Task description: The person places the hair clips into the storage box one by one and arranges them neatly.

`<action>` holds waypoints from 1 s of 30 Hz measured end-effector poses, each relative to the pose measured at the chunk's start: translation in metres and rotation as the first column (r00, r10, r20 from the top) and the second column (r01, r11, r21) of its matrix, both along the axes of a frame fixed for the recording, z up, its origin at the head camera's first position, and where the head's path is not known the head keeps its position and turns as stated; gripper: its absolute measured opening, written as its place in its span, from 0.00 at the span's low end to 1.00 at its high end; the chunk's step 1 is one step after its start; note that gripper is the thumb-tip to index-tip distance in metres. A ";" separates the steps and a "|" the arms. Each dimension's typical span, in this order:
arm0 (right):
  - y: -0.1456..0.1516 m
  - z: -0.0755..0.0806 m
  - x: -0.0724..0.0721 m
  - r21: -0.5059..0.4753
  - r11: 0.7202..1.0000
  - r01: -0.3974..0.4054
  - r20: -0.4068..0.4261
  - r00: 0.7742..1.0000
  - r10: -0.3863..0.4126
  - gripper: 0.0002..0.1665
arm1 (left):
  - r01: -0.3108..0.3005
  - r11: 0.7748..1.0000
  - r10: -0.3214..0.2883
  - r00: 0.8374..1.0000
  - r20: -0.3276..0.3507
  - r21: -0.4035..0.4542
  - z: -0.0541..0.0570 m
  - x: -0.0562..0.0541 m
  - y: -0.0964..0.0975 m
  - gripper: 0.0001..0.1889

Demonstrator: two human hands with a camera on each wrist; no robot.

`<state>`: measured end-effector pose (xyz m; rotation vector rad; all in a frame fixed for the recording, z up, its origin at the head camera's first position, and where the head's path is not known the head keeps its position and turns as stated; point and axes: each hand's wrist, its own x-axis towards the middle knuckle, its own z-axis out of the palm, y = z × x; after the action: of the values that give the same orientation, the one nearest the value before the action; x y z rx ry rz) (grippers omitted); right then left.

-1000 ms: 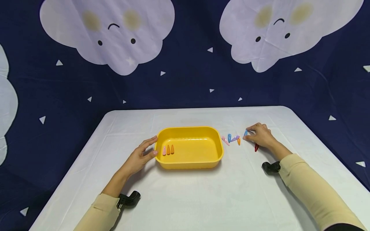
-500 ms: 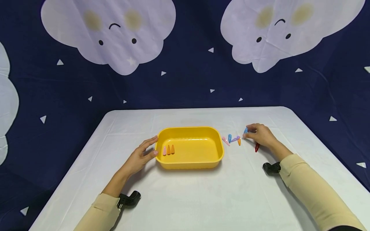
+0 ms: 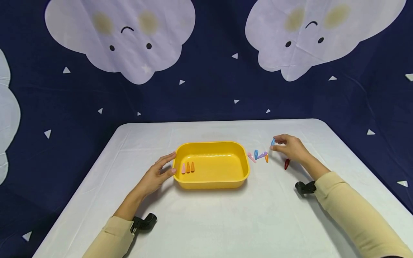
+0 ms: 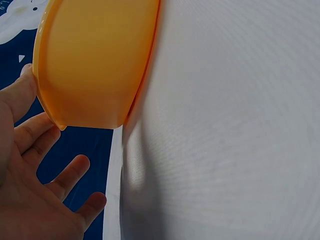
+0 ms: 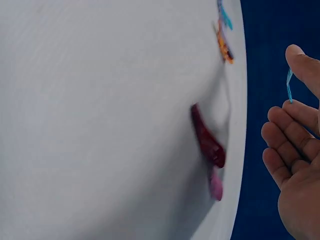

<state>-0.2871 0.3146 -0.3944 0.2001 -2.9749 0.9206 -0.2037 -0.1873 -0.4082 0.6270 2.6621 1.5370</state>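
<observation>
In the head view my right hand (image 3: 293,147) pinches a light blue snap hair clip (image 3: 273,142) between thumb and index finger, raised off the table. The right wrist view has this clip (image 5: 289,86) edge-on, with the other fingers loosely bent below it. A dark red hair clip (image 3: 286,164) lies beneath the right hand. Beside it, in the right wrist view, is a pink clip (image 5: 216,185). My left hand (image 3: 158,174) touches the left end of a yellow tray (image 3: 211,185), thumb and fingertips at its rim. Its other fingers are spread in the left wrist view.
Inside the tray, at its left, one pink clip (image 3: 183,168) and two orange clips (image 3: 188,167) lie in a row. Just right of the tray are a pink clip (image 3: 251,157), a blue clip (image 3: 256,154), a purple clip (image 3: 262,155) and an orange clip (image 3: 266,158) on the white tablecloth (image 3: 222,222).
The right hand has lifted the light blue clip off the table and shifted slightly up and left. The left hand and the tray have stayed put.
</observation>
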 end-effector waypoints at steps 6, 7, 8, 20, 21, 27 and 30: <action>-0.008 0.011 0.005 -0.006 1.000 -0.010 -0.040 0.999 0.010 0.39 | 0.002 1.000 -0.002 1.000 -0.004 0.000 0.000 0.000 0.000 0.28; -0.009 0.013 0.006 -0.006 1.000 -0.013 -0.038 0.999 0.013 0.39 | 0.002 1.000 -0.002 1.000 -0.005 0.000 0.000 0.000 0.000 0.28; -0.011 0.016 0.007 -0.007 1.000 -0.015 -0.034 0.999 0.015 0.40 | 0.002 1.000 -0.002 1.000 -0.005 -0.001 0.000 0.000 0.000 0.28; -0.034 0.039 0.019 -0.029 0.999 -0.046 -0.035 0.998 0.045 0.41 | 0.000 1.000 0.000 1.000 0.000 -0.001 0.000 0.001 -0.001 0.29; -0.036 0.041 0.021 -0.034 0.998 -0.050 -0.041 0.998 0.048 0.40 | 0.000 1.000 0.000 1.000 -0.001 -0.001 0.000 0.001 -0.001 0.29; -0.051 0.048 0.026 -0.068 0.995 -0.079 -0.059 0.995 0.075 0.38 | 0.003 1.000 -0.003 1.000 -0.008 0.000 0.000 0.001 -0.001 0.28; -0.060 0.052 0.028 -0.081 0.992 -0.093 -0.059 0.994 0.089 0.39 | 0.004 1.000 -0.004 1.000 -0.014 -0.001 0.000 0.001 -0.001 0.28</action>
<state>-0.2587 0.2549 -0.3422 0.3561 -2.8911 1.0281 -0.2026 -0.1882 -0.4078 0.6448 2.6705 1.5354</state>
